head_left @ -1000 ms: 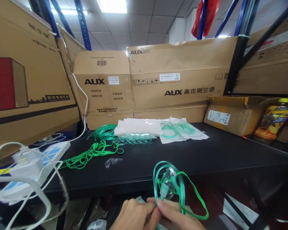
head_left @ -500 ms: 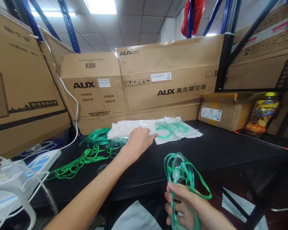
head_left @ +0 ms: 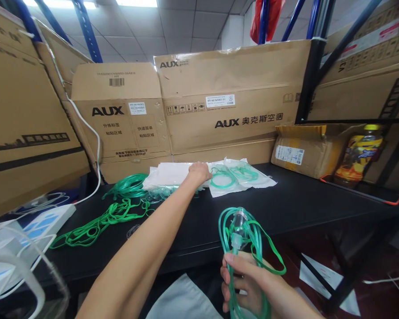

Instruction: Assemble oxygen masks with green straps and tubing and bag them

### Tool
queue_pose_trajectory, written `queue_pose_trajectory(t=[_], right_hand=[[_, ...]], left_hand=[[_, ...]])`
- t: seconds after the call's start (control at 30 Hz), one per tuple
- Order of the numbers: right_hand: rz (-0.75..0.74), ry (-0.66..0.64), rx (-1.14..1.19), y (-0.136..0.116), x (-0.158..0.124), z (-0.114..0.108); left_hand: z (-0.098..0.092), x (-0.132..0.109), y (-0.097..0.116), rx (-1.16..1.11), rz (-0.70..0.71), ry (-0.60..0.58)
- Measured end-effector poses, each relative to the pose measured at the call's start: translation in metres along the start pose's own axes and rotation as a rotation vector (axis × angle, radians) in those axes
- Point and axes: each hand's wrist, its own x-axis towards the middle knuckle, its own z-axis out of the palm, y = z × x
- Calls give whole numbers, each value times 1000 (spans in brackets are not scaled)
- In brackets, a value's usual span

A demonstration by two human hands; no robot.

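My right hand (head_left: 242, 283) is closed round a clear oxygen mask with coiled green tubing and a green strap (head_left: 244, 235), held just in front of the black table's near edge. My left arm stretches across the table, and my left hand (head_left: 199, 173) rests with fingers curled on a stack of white plastic bags (head_left: 168, 176) at the back. Right of that hand lie sealed bags with green tubing inside (head_left: 239, 175). Whether the left fingers pinch a bag is hidden.
Loose green straps (head_left: 96, 223) and a coil of green tubing (head_left: 128, 186) lie on the black table (head_left: 306, 204) at the left. AUX cardboard boxes (head_left: 226, 102) wall the back. A power strip with white cables (head_left: 43, 221) sits far left; a taped box (head_left: 302, 148) and bottle (head_left: 357, 155) far right.
My left hand let go of the mask, reached forward across the table and landed on the stack of bags. My right hand kept the mask and tubing and raised it slightly.
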Motion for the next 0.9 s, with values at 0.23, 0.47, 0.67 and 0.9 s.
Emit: queue_pose_trajectory(t=[0.23, 0.47, 0.67, 0.9], right_hand=[[-6, 6, -8, 1, 8, -7], [-18, 16, -6, 0, 8, -7], [-35, 39, -25, 0, 9, -8], [-83, 3, -69, -12, 0, -2]], left_hand=[[-1, -4, -10, -103, 45, 56], [-7, 6, -34, -324, -76, 13], [-18, 0, -54, -415, -20, 190], [-72, -71, -69, -361, 181, 590]])
